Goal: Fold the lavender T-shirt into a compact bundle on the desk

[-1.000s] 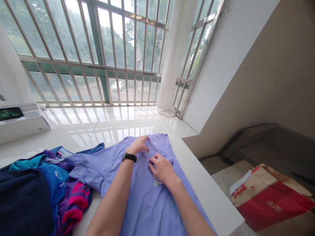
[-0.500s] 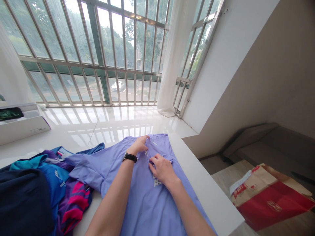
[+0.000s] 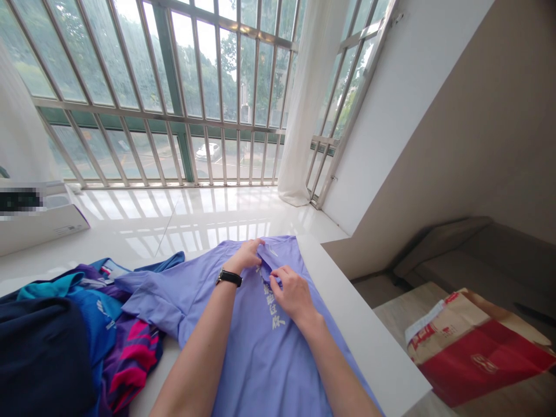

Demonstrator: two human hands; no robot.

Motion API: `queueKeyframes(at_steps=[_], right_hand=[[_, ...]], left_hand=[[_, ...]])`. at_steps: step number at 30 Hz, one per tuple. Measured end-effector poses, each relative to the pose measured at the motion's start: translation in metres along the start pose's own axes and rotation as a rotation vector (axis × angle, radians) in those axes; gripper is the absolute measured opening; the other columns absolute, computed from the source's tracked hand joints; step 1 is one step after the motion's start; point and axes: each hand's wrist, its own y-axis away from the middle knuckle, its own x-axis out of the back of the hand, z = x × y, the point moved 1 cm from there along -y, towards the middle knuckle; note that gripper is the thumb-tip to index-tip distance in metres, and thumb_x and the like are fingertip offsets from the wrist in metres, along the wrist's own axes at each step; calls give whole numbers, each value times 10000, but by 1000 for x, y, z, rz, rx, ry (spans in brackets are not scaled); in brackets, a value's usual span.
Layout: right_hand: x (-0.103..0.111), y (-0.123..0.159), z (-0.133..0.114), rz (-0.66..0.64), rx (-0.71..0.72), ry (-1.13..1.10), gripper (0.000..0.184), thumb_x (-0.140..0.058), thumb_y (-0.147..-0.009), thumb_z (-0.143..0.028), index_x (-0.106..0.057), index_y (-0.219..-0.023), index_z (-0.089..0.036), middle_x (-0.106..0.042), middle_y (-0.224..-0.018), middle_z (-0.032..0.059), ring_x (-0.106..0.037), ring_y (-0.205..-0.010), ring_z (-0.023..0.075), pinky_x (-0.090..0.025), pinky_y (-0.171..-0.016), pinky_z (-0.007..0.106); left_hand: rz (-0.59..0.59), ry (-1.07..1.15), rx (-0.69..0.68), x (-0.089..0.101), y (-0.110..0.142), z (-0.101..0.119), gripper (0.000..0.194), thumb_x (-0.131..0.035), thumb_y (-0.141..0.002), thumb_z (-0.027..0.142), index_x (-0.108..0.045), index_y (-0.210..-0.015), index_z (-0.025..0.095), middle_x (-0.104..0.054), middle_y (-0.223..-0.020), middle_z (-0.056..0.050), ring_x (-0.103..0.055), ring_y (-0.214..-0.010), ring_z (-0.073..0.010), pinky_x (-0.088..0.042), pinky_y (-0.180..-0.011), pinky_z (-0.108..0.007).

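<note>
A lavender T-shirt (image 3: 243,336) with pale printed characters down its middle lies spread on the white ledge. My left hand (image 3: 249,253), with a black-strapped watch (image 3: 229,278) at the wrist, pinches the shirt near its far edge. Just nearer and to the right, my right hand (image 3: 292,289) has thumb and fingers closed on a raised fold of the same shirt. Part of the print shows below the right hand; the fabric right under the fingertips is partly hidden.
A heap of dark and bright clothes (image 3: 43,347) lies left of the shirt. Behind it stands a white box (image 3: 43,226). A barred window (image 3: 195,121) and a white curtain (image 3: 299,116) rise at the back. Beyond the ledge's right edge is a red and brown paper bag (image 3: 482,347).
My right hand has moved slightly right and up, lifting a fold of the shirt and uncovering more of the printed characters. The left hand stays in place.
</note>
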Motion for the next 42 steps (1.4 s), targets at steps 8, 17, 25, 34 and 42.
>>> queueKeyframes(at_steps=[8, 17, 25, 34, 42], right_hand=[[1, 1, -3, 53, 26, -80, 204, -486, -976, -280, -687, -988, -242, -710, -1003, 21, -645, -786, 132, -436, -748, 223], [-2, 2, -2, 46, 33, -48, 202, -489, -978, -280, -687, -951, -246, -708, -985, 8, -662, -834, 138, -429, -739, 225], [-8, 3, -8, -82, 87, -17, 199, -495, -978, -276, -691, -963, -246, -710, -997, 14, -671, -855, 148, -438, -732, 235], [-17, 5, -11, -214, 126, -1, 237, -483, -971, -293, -695, -1035, -209, -699, -1072, 63, -682, -901, 201, -450, -737, 273], [-13, 5, -8, -291, 139, -240, 203, -554, -846, -258, -721, -937, -186, -739, -949, 84, -669, -812, 218, -482, -714, 295]], left_hand=[[181, 43, 90, -10, -1, -1, 427, -591, -768, 107, -605, -1185, 200, -699, -1112, -75, -650, -1046, -235, -502, -895, -327], [313, 103, 131, -9, -4, 5, 326, -506, -841, 77, -601, -1129, 198, -683, -963, -26, -660, -867, -148, -501, -839, -256], [345, 43, 226, -8, 7, 9, 371, -432, -822, -7, -636, -1076, 170, -654, -1064, -96, -646, -990, -204, -495, -891, -310], [371, -47, 110, 7, 19, 62, 509, -387, -875, 23, -487, -1361, 135, -521, -1359, -168, -512, -1208, -286, -406, -1026, -376], [99, -131, -14, -34, 26, 73, 348, -574, -881, 309, -670, -1170, 141, -646, -1179, -212, -579, -1129, -357, -462, -966, -471]])
